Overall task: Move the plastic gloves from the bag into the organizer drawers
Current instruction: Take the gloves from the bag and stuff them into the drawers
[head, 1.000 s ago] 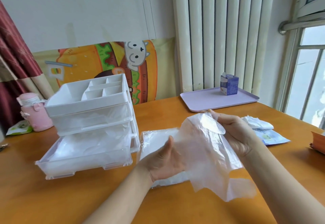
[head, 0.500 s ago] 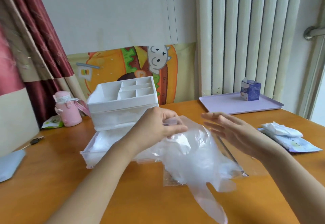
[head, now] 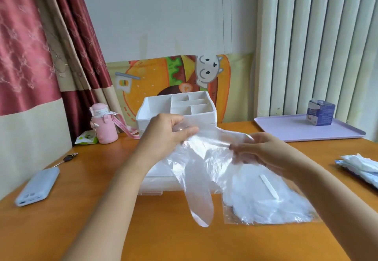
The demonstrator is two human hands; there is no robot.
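Observation:
A clear plastic glove [head: 201, 170] hangs in the air above the orange table, fingers pointing down. My left hand [head: 165, 132] pinches its upper left edge between thumb and fingers. My right hand [head: 253, 148] grips the glove's right side, partly seen through the film. Below and to the right lies the clear bag [head: 270, 203] with more gloves inside, flat on the table. Behind my hands stands the white organizer [head: 184, 107], its top tray divided into compartments. Its bottom drawer [head: 155, 185] is pulled out, mostly hidden by my left arm and the glove.
A pink bottle [head: 103, 125] stands left of the organizer, a small green packet beside it. A pale blue power bank [head: 37, 186] and keys lie at the left. A lilac tray [head: 306, 127] with a small blue carton [head: 320, 112] sits back right. Wet-wipe packs [head: 362, 166] lie at the right edge.
My right hand, open half a second ago, now grips the glove. Both hands have spread the glove wider above the drawer. The camera has turned further left.

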